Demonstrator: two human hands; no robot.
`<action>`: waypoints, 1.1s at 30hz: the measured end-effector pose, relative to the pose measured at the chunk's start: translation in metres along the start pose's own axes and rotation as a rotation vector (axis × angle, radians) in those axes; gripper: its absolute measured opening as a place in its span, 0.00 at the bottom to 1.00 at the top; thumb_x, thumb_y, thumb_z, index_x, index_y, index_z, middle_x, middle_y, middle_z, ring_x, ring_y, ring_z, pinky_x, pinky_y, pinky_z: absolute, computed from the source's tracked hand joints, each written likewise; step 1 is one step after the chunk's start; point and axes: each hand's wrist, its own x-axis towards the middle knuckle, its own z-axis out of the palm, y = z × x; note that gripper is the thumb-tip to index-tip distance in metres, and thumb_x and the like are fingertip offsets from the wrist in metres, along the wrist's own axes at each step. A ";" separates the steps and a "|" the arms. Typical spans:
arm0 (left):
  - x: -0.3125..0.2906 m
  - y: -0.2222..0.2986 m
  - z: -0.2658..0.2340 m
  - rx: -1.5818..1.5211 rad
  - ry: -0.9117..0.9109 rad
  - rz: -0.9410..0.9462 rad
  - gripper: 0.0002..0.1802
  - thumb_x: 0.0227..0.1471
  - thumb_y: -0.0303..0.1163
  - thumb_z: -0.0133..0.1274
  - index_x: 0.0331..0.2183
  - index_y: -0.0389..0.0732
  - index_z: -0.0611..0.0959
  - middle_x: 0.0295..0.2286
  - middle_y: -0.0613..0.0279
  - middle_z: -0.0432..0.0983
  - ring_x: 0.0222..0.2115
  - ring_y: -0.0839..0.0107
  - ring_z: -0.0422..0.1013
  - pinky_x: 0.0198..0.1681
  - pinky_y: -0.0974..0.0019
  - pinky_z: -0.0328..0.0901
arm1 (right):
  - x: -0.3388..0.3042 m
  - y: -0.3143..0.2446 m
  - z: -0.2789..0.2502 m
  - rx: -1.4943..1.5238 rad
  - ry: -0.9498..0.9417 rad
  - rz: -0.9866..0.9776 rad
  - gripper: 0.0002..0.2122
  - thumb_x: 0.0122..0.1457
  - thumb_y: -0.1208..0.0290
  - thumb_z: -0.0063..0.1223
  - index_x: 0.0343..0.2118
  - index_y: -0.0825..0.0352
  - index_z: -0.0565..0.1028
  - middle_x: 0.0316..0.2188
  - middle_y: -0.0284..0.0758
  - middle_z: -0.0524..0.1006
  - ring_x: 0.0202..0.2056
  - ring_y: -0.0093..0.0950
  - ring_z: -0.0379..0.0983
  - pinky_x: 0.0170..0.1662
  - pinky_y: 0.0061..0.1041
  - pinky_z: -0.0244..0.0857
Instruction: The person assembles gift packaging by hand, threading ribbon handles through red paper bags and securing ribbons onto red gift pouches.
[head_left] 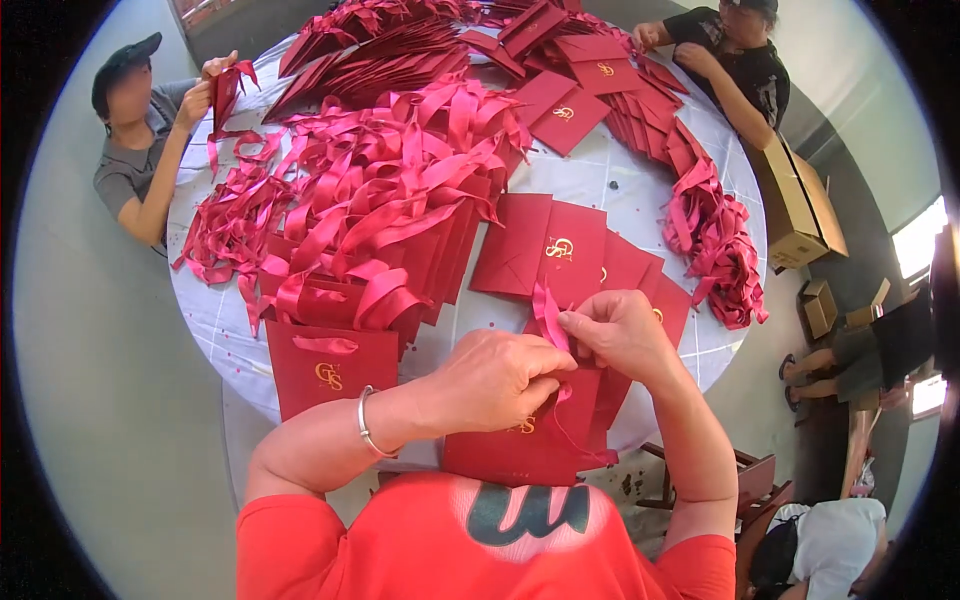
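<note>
A dark red paper gift bag (490, 450) with a gold emblem lies flat at the table's near edge, in front of my body. Over its top edge my left hand (495, 375) is closed, its fingertips pinching a pink ribbon (549, 315). Just to the right, my right hand (622, 335) also pinches the ribbon between thumb and forefinger. One end of the ribbon stands up above my fingers, and another trails down across the bag. My fingers hide where the ribbon meets the bag. More red bags (540, 240) lie overlapped just beyond my hands.
Heaps of ribboned bags (400, 190) cover the left and middle of the round white-covered table (235, 335). A loose ribbon pile (722, 260) lies at the right edge. Two people (150, 130) handle bags across the table. Cardboard boxes (800, 205) stand at right.
</note>
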 end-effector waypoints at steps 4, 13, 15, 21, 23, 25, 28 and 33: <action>0.001 -0.001 0.000 0.006 -0.007 -0.005 0.13 0.48 0.27 0.58 0.39 0.40 0.84 0.34 0.56 0.81 0.32 0.56 0.78 0.34 0.59 0.72 | -0.003 -0.002 0.002 0.007 0.005 0.003 0.13 0.58 0.67 0.60 0.23 0.71 0.78 0.15 0.29 0.74 0.16 0.15 0.67 0.18 0.17 0.59; 0.000 0.000 -0.001 0.000 -0.038 -0.041 0.12 0.48 0.28 0.57 0.39 0.41 0.84 0.32 0.53 0.81 0.31 0.55 0.78 0.33 0.58 0.71 | -0.004 0.013 0.008 0.076 0.048 -0.052 0.09 0.57 0.73 0.61 0.25 0.73 0.78 0.18 0.29 0.76 0.19 0.15 0.70 0.20 0.16 0.62; 0.000 -0.001 -0.001 -0.011 -0.061 -0.058 0.13 0.48 0.28 0.57 0.39 0.41 0.84 0.30 0.53 0.81 0.30 0.55 0.78 0.32 0.58 0.71 | -0.004 0.019 0.012 0.085 0.086 -0.083 0.08 0.57 0.73 0.60 0.25 0.73 0.78 0.18 0.29 0.76 0.19 0.15 0.70 0.21 0.16 0.62; -0.001 -0.001 0.000 -0.006 -0.055 -0.066 0.13 0.48 0.28 0.57 0.39 0.41 0.84 0.29 0.53 0.81 0.28 0.55 0.77 0.31 0.58 0.70 | -0.006 0.025 0.019 0.087 0.175 -0.121 0.10 0.58 0.70 0.60 0.27 0.74 0.78 0.17 0.30 0.77 0.20 0.15 0.70 0.23 0.19 0.64; -0.001 0.002 -0.002 -0.014 -0.071 -0.086 0.13 0.48 0.29 0.57 0.39 0.41 0.84 0.29 0.53 0.81 0.28 0.55 0.78 0.31 0.58 0.71 | -0.006 0.026 0.019 0.108 0.192 -0.108 0.10 0.58 0.70 0.60 0.28 0.73 0.78 0.18 0.29 0.76 0.20 0.14 0.69 0.23 0.18 0.64; 0.002 0.002 -0.003 -0.025 -0.092 -0.105 0.13 0.48 0.29 0.58 0.39 0.42 0.84 0.29 0.53 0.81 0.28 0.56 0.78 0.31 0.58 0.71 | -0.004 0.028 0.018 0.122 0.192 -0.114 0.09 0.58 0.70 0.61 0.28 0.73 0.78 0.18 0.29 0.76 0.20 0.14 0.69 0.24 0.18 0.64; 0.002 0.002 -0.001 -0.037 -0.041 -0.113 0.13 0.47 0.30 0.58 0.38 0.43 0.85 0.29 0.53 0.81 0.29 0.55 0.78 0.32 0.59 0.71 | -0.011 0.025 0.016 0.144 0.230 -0.167 0.09 0.58 0.71 0.61 0.29 0.74 0.78 0.19 0.28 0.76 0.22 0.14 0.69 0.24 0.17 0.63; 0.001 -0.004 -0.004 -0.036 -0.024 -0.154 0.12 0.47 0.32 0.58 0.37 0.42 0.85 0.26 0.52 0.80 0.27 0.56 0.78 0.30 0.58 0.70 | -0.056 0.021 0.010 -0.191 0.282 -0.520 0.12 0.44 0.70 0.70 0.28 0.69 0.78 0.30 0.37 0.76 0.32 0.27 0.74 0.35 0.26 0.69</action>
